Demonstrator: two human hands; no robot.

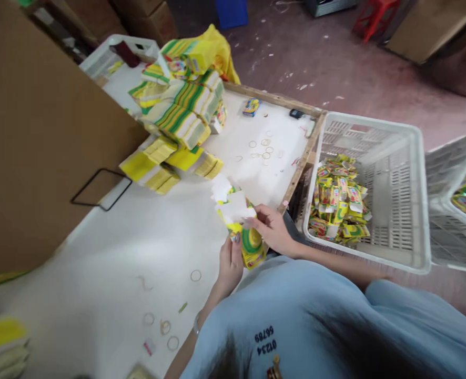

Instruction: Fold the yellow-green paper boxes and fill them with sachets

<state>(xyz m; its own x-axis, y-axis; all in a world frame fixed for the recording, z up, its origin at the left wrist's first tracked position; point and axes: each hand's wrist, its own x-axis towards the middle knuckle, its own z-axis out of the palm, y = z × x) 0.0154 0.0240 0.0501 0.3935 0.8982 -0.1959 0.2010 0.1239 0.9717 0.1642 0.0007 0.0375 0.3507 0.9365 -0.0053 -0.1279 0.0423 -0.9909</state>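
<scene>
Both my hands hold one small yellow-and-green printed carton [249,243] with white flaps open at its top, just above the near edge of the white table [99,273]. My left hand [230,263] grips its lower side, fingers closed around it. My right hand [273,229] pinches its upper right part near the white flaps. A tall heap of flat yellow, green and white carton blanks [180,113] lies on the table beyond my hands.
A white plastic crate [398,205] with several folded cartons stands to the right of the table, another crate [459,205] beside it. A big brown cardboard sheet [39,131] leans at left. Rubber bands [262,147] are scattered on the table. A white basket [114,52] sits at the far side.
</scene>
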